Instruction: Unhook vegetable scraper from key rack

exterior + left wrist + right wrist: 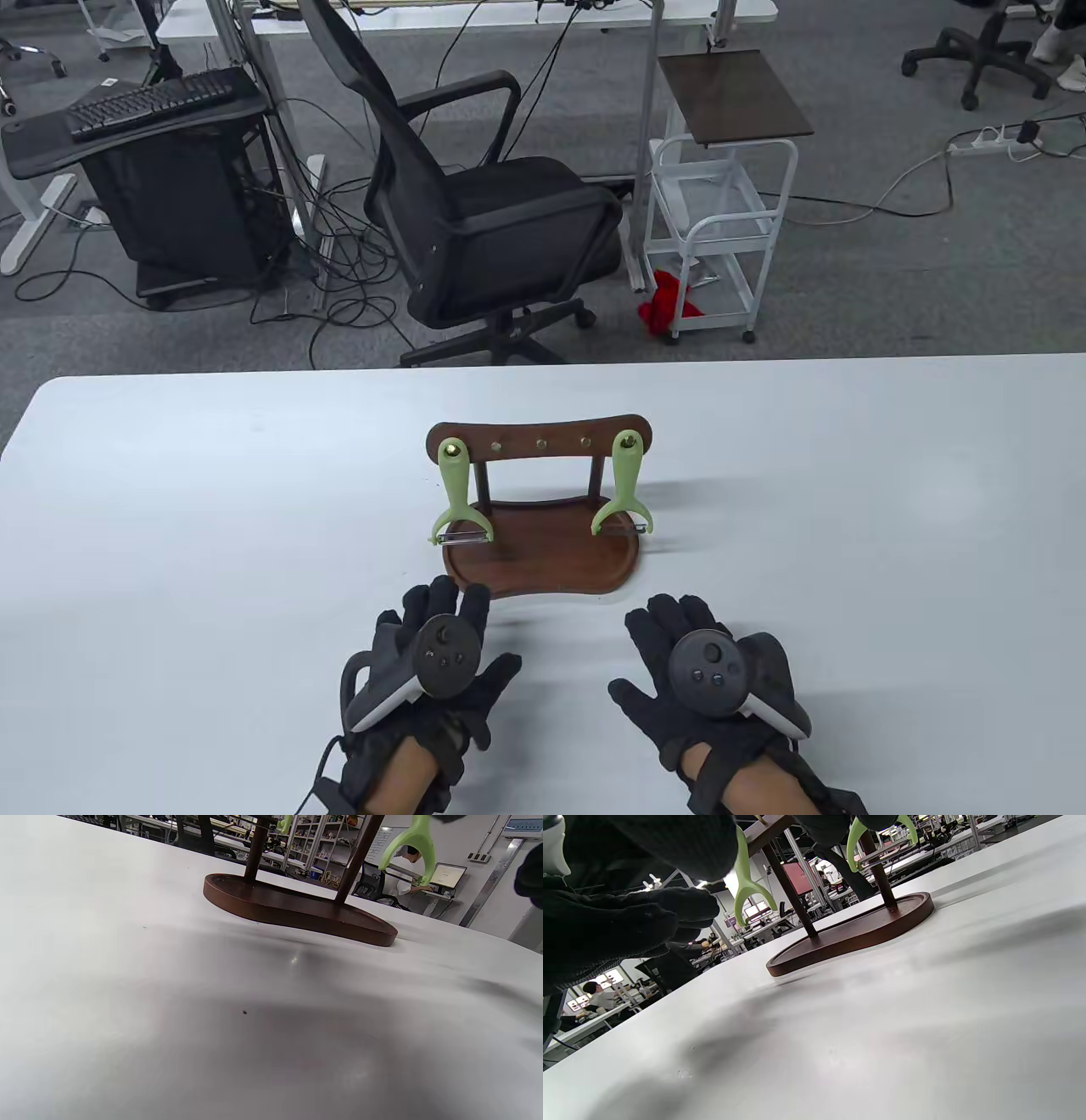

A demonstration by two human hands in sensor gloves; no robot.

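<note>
Before the reach: left hand [441,654] and right hand [708,666] spread, empty, low in frame. Next, probably lifting one vegetable scraper [458,492] off the key rack [540,441] hook, frame centre.

Rack: your dark wooden key rack [540,441] stands upright mid-table, at 12 o'clock from your hands, on an oval tray base.
Left scraper: pale green scraper [456,492] hangs at 9 o'clock, blade down.
Right scraper: matching scraper [624,486] hangs at 3 o'clock.
</note>
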